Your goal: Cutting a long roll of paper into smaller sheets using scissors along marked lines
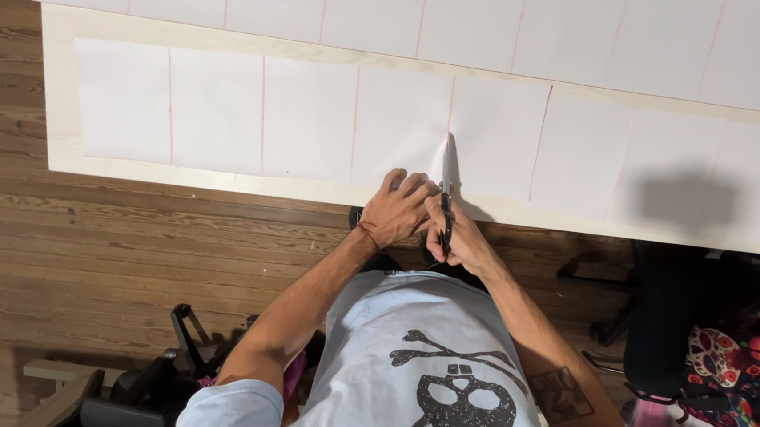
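Note:
A long white paper sheet (307, 115) with pink vertical lines lies on a pale table (55, 84). My right hand (459, 237) grips black-handled scissors (445, 211) at the table's near edge, blades pointing away along a pink line. The paper is slit there and one cut edge lifts up. My left hand (396, 207) rests flat on the paper just left of the scissors, fingers spread, a red band at the wrist.
A second lined white sheet (500, 21) lies farther back on the table. Wooden floor (110, 248) shows at left. A black chair base (163, 377) is at lower left; a black chair (667, 314) and colourful patterned bag (744, 364) at right.

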